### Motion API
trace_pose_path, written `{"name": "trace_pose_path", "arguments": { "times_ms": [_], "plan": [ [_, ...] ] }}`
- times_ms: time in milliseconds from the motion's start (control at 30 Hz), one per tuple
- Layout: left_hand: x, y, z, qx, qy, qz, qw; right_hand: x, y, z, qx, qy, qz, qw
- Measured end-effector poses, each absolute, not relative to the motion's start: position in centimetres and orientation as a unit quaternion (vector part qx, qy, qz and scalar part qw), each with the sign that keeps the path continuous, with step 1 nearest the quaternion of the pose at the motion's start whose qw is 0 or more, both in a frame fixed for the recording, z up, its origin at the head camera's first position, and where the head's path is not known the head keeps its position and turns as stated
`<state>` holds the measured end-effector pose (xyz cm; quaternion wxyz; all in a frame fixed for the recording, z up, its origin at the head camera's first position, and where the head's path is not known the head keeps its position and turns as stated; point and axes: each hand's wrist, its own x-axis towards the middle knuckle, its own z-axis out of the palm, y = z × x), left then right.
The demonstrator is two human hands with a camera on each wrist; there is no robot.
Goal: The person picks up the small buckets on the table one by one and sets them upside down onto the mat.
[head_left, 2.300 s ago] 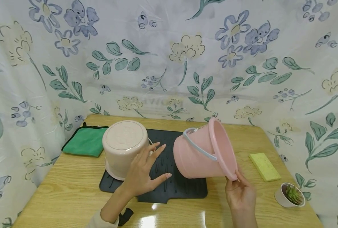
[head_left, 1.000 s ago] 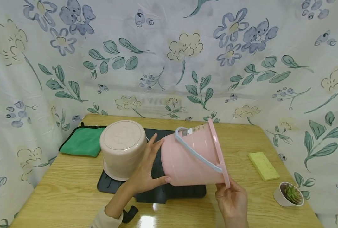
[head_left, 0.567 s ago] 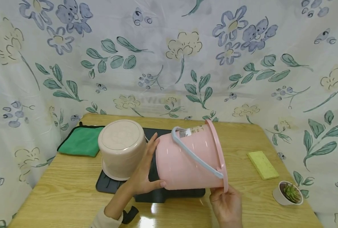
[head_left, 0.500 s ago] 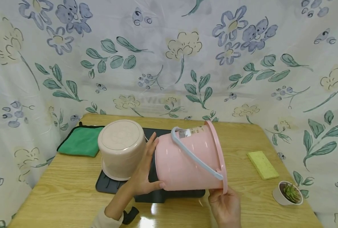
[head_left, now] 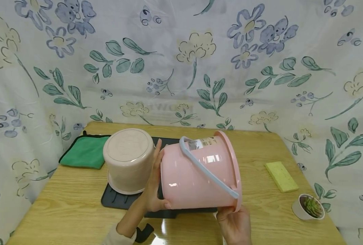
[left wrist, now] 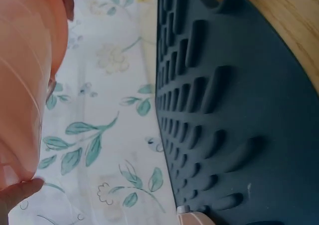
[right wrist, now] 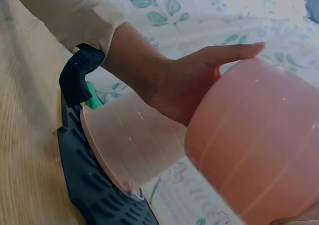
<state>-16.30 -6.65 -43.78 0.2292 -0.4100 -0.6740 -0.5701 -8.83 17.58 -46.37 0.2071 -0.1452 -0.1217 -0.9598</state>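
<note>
A pink bucket (head_left: pixel 196 170) with a pale blue handle (head_left: pixel 209 172) lies tilted on its side in the air, its mouth to the right. My right hand (head_left: pixel 235 226) grips its rim from below. At the base end, my left hand (head_left: pixel 152 190) spreads straight fingers against the bucket, thumb at the lower edge. The right wrist view shows that thumb stretched along the bucket wall (right wrist: pixel 259 140). Close behind my left hand, a cream bucket (head_left: pixel 129 160) stands upside down on a dark ribbed mat (head_left: pixel 117 200).
A green cloth (head_left: pixel 84 152) lies at the back left of the wooden table (head_left: pixel 62 207). On the right are a yellow sponge (head_left: pixel 281 177) and a small potted succulent (head_left: pixel 308 207). A floral curtain (head_left: pixel 169 68) hangs behind the table.
My right hand has brought the pink bucket left and slightly down, turning its mouth away from view. The bucket base now meets my left hand, which was apart from it.
</note>
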Motion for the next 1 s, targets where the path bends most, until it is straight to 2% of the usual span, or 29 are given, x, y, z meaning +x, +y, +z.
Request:
{"name": "trace_pose_path", "arguments": {
  "times_ms": [433, 767, 1000],
  "plan": [
    [-16.2, -7.6, -43.8, -0.438, -0.667, -0.57, 0.194, -8.8, 17.0, -47.4, -0.166, -0.114, -0.953, 0.227],
    [-16.4, -8.0, -43.5, -0.442, -0.685, -0.546, 0.194, -9.0, 16.8, -47.8, -0.18, -0.117, -0.946, 0.243],
    [-16.5, -8.0, -43.5, -0.407, -0.687, -0.563, 0.214, -9.0, 16.5, -47.8, -0.167, -0.125, -0.946, 0.248]
  ]
}}
